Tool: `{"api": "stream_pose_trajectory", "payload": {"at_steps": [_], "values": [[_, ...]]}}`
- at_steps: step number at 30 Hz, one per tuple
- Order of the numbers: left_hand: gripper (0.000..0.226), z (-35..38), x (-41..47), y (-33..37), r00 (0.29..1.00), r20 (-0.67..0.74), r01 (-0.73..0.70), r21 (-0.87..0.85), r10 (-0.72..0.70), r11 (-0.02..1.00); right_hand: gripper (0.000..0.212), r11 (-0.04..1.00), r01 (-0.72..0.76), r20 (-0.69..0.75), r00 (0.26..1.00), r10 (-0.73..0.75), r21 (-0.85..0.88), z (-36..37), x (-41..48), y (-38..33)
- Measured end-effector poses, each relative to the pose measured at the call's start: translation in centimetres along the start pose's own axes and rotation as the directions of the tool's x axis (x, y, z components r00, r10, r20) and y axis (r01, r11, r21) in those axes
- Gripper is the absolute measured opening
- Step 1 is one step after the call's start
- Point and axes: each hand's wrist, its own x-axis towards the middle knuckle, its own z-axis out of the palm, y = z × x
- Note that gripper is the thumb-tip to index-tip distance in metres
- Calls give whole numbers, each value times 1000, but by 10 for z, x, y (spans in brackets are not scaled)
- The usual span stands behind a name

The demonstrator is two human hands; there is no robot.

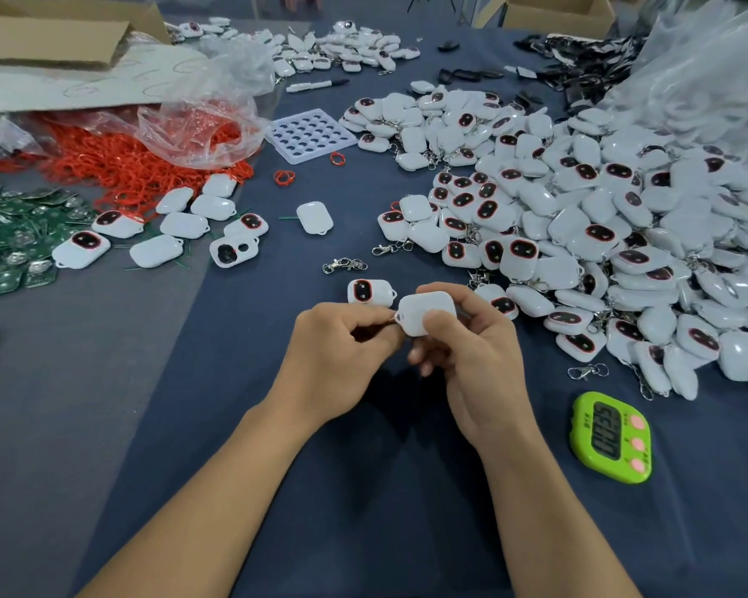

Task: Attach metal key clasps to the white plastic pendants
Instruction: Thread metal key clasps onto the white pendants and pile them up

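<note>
1. A table covered in dark blue cloth (234,381) fills the view.
2. A big heap of white plastic pendants (579,217), many showing a dark oval face ringed in red, spreads over the table's right side.
3. A pile of thin red loops (117,166) lies at the left, partly under a crumpled clear plastic bag (199,127).
4. Green circuit boards (14,226) sit at the left edge, just beside the red loops.
5. A white plastic tray with round holes (309,135) rests between the red loops and the heap.
6. A bright green digital timer (612,438) lies near the right forearm.
7. The right hand (480,360) grips one white rounded pendant (424,310), plain back up, between thumb and curled fingers, above the table's middle.
8. The left hand (342,351) pinches a small piece (393,318) at that pendant's corner loop; the fingers hide most of it.
9. A face-up pendant (370,292) lies just behind the hands.
10. A loose silver metal key clasp (344,265) lies near it.
</note>
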Motion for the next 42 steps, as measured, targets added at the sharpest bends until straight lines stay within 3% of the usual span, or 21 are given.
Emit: {"api": "stream_pose_trajectory", "payload": {"at_steps": [4, 7, 10, 17, 24, 29, 33, 34, 35, 37, 38, 40, 42], "values": [[20, 0, -1, 1, 999, -33, 20, -41, -22, 999, 21, 997, -41, 14, 999, 41, 63, -3, 1, -2], [26, 4, -5, 0, 993, -114, -16, 123, 31, 992, 22, 999, -30, 24, 999, 30, 17, -3, 0, -1], [28, 6, -7, 1, 991, -95, -63, 287, 94, 956, 24, 998, 3, 16, 1000, -2, -70, -2, -2, 0], [17, 6, -5, -3, 983, -176, -19, 177, 50, 984, 21, 988, -151, -28, 988, 151, 16, -5, 4, -7], [4, 6, -7, -2, 955, -272, -93, 117, 121, 989, 29, 955, -291, -55, 954, 294, 54, -10, 8, -16], [15, 5, -5, -5, 958, -285, -39, 5, 39, 999, 20, 951, -299, -74, 950, 305, 78, -10, 7, -15], [53, 2, 0, -7, 941, -338, 20, 148, 31, 989, 19, 966, -215, -198, 963, 185, -142, -11, 12, -32], [66, 3, 3, -8, 950, -312, 35, 204, 31, 978, 19, 985, -160, -214, 967, 141, -72, -16, 17, -41], [76, 5, 5, -9, 958, -287, 59, 255, 17, 965, 18, 987, -99, -228, 966, 126, 123, -22, 21, -54], [79, 8, 9, -10, 967, -252, 125, 322, -43, 938, 14, 855, 46, -255, 961, 103, 516, -38, 27, -78], [75, 9, 11, -11, 970, -233, 151, 345, -72, 927, 19, 822, 92, -274, 959, 79, 562, -46, 29, -86], [63, 10, 13, -15, 978, -188, 155, 397, -85, 905, 28, 883, 77, -280, 958, 63, 462, -51, 29, -86], [55, 10, 15, -18, 981, -181, 140, 423, -68, 895, 27, 976, -13, -272, 959, 74, 218, -45, 25, -71]]}}
